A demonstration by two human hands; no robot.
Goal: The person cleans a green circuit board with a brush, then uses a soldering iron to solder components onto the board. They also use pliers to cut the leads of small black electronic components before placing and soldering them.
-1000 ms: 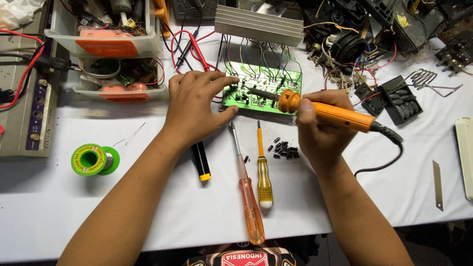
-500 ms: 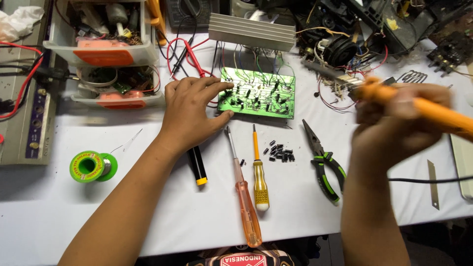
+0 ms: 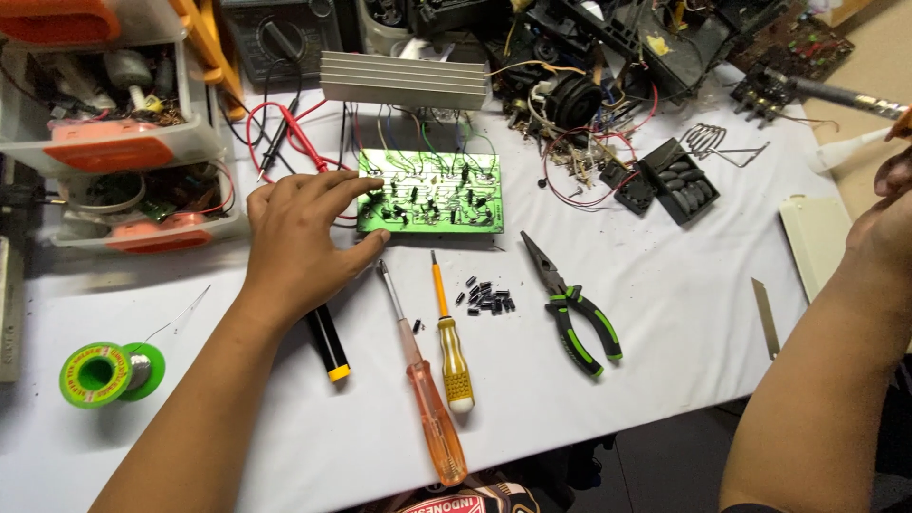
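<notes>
I read this as a pause between solder joints. Left hand lies open, fingers spread, fingertips on the left edge of the green circuit board, which sits mid-desk below the finned heat sink. Right hand is at the far right edge, well apart from the board; its grip I cannot tell. The soldering iron tip shows beside it. The next joint calls for tip and solder spool at the board.

Bare forearms, no sleeves, rings or watch; printed shirt.
</notes>
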